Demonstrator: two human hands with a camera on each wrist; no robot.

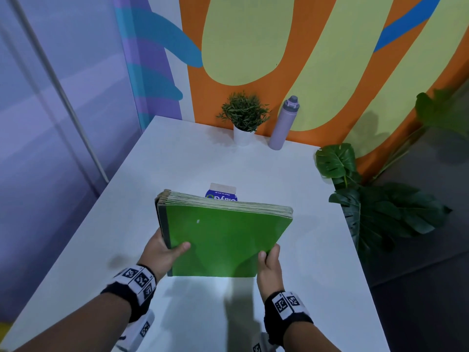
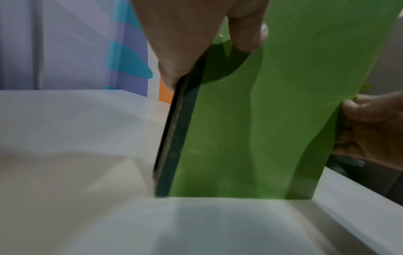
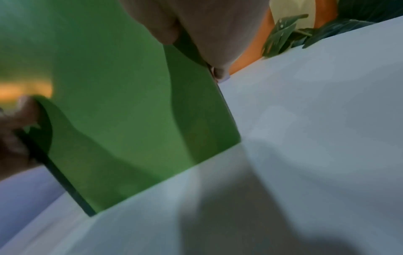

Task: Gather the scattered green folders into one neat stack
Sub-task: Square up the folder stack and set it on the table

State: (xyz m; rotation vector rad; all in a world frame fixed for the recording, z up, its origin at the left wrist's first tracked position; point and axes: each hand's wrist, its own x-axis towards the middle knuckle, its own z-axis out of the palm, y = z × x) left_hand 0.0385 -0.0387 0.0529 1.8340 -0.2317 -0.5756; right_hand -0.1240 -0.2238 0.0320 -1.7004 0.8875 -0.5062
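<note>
One folder stack (image 1: 223, 235); two plants (image 1: 243, 115); one bottle (image 1: 283, 123).

White table (image 1: 193, 158); potted plant (image 1: 243, 118) and lilac bottle (image 1: 283, 123) by the painted wall (image 1: 253, 39); blue packet (image 1: 221, 194) mid-table; leafy plant (image 1: 375, 204) right.

A white tabletop (image 1: 177, 161) carries a stack of green folders (image 1: 223, 240) standing on its bottom edge near the front. Just behind the stack lies a small blue-and-white packet (image 1: 221, 194). At the far edge stand a small potted plant (image 1: 243, 118) and, to its right, a lilac bottle (image 1: 284, 123).
</note>
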